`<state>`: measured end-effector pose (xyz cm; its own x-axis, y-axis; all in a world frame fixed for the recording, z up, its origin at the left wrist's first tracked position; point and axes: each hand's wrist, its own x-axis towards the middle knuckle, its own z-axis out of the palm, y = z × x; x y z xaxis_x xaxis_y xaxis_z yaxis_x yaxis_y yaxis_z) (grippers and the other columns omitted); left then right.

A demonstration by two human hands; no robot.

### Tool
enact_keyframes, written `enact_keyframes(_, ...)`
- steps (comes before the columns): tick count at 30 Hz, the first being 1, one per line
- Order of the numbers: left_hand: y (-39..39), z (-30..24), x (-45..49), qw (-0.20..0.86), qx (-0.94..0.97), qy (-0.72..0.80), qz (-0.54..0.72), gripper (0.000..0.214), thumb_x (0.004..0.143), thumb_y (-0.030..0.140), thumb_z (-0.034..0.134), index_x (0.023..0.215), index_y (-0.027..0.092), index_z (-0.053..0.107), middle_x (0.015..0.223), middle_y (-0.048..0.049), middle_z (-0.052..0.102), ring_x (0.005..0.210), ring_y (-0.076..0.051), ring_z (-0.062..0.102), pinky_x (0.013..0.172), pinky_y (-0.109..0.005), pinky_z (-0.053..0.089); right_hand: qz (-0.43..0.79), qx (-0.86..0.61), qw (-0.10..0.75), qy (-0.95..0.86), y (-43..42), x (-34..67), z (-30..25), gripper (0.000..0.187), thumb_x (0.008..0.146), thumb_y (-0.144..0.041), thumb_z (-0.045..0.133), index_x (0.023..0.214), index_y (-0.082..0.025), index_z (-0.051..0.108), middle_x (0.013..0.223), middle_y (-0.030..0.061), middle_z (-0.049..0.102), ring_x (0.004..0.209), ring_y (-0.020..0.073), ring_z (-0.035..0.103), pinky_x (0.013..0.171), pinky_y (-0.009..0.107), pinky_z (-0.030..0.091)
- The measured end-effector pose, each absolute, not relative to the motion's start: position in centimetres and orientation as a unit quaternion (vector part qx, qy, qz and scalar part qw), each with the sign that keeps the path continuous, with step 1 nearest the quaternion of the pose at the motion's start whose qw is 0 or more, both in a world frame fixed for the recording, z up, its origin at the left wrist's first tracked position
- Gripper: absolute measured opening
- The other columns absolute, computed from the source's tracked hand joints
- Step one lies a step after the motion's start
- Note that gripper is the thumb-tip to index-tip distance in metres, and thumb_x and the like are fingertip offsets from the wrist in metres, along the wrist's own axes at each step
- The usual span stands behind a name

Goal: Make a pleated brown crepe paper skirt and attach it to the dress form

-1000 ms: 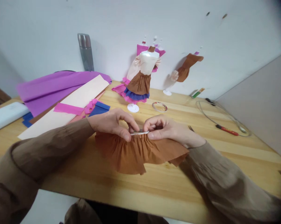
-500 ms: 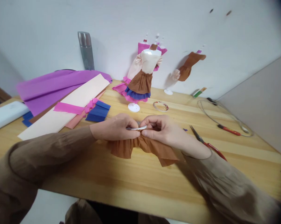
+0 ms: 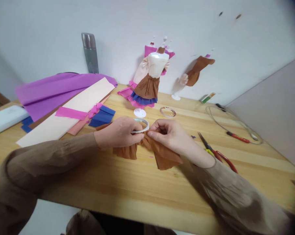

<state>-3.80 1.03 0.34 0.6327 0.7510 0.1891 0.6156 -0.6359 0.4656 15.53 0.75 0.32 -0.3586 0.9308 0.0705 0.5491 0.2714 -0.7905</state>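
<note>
In the head view, a gathered strip of brown crepe paper (image 3: 165, 155) hangs from my two hands above the tabletop. My left hand (image 3: 119, 132) is closed around a roll of white-edged tape (image 3: 144, 125), and its fingers also meet the paper's gathered edge. My right hand (image 3: 170, 133) pinches the same edge just right of the roll, thumb against forefinger. The fingertips nearly meet in the middle. Behind them stands a small dress form (image 3: 158, 63) in a white bodice and brown, blue and pink ruffled skirt.
Left lie purple paper (image 3: 54, 93), a cream strip (image 3: 76, 111) and blue folded paper (image 3: 102, 116). A grey flask (image 3: 90, 54) stands at the wall. Right are red-handled scissors (image 3: 218, 155), a cable with a red handle (image 3: 238, 137), a clear tape ring (image 3: 167, 112) and another brown-dressed form (image 3: 198, 70).
The tape roll has tipped, so its ring now shows more openly. My hands have come slightly apart, and the brown paper's right part has lifted and shifted left.
</note>
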Motion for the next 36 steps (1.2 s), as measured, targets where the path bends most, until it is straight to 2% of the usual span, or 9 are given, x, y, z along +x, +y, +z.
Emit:
enact_keyframes(4, 1.2, 0.1, -3.8, 0.168, 0.89, 0.383, 0.181, 0.031, 0.08, 0.022, 0.046, 0.053, 0.016, 0.03, 0.049, 0.0054, 0.031, 0.048, -0.007, 0.028, 0.049, -0.024, 0.018, 0.398, -0.492, 0.294, -0.716, 0.7, 15.2, 0.1, 0.018, 0.07, -0.032, 0.064, 0.066, -0.015, 0.059, 0.06, 0.0017, 0.059, 0.052, 0.0109, 0.049, 0.049, 0.024, 0.038)
enact_keyframes(10, 1.5, -0.7, -3.7, 0.156, 0.896, 0.371, 0.185, 0.031, 0.079, 0.02, 0.048, 0.053, 0.016, 0.031, 0.048, 0.006, 0.031, 0.047, -0.006, 0.027, 0.049, -0.024, 0.017, 0.399, -0.465, 0.331, -0.717, -0.4, 14.6, -0.3, 0.015, 0.072, -0.029, 0.061, 0.064, -0.017, 0.059, 0.061, 0.0025, 0.06, 0.053, 0.0109, 0.051, 0.05, 0.024, 0.04)
enact_keyframes(15, 1.6, -1.1, -3.6, 0.155, 0.895, 0.356, 0.217, 0.032, 0.076, 0.017, 0.048, 0.051, 0.016, 0.028, 0.046, 0.0067, 0.025, 0.046, -0.006, 0.023, 0.049, -0.024, 0.016, 0.405, -0.433, 0.332, -0.733, -0.9, 14.5, -0.4, 0.015, 0.075, -0.029, 0.06, 0.066, -0.017, 0.06, 0.061, 0.0019, 0.06, 0.053, 0.0104, 0.051, 0.05, 0.024, 0.041)
enact_keyframes(22, 1.3, -0.4, -3.7, 0.216, 0.886, 0.348, 0.216, 0.032, 0.078, 0.02, 0.046, 0.051, 0.016, 0.028, 0.049, 0.0064, 0.024, 0.048, -0.006, 0.024, 0.047, -0.023, 0.016, 0.383, -0.454, 0.337, -0.73, 0.1, 15.0, -0.1, 0.014, 0.074, -0.028, 0.061, 0.067, -0.017, 0.06, 0.062, 0.002, 0.061, 0.053, 0.0103, 0.051, 0.05, 0.023, 0.04)
enact_keyframes(36, 1.0, 0.0, -3.6, 0.222, 0.881, 0.354, 0.22, 0.031, 0.078, 0.019, 0.047, 0.051, 0.016, 0.031, 0.049, 0.0062, 0.027, 0.048, -0.006, 0.024, 0.046, -0.022, 0.017, 0.315, -0.465, 0.325, -0.761, 0.3, 15.2, -0.6, 0.017, 0.074, -0.029, 0.061, 0.063, -0.017, 0.054, 0.056, -0.0008, 0.053, 0.051, 0.0095, 0.043, 0.046, 0.023, 0.034)
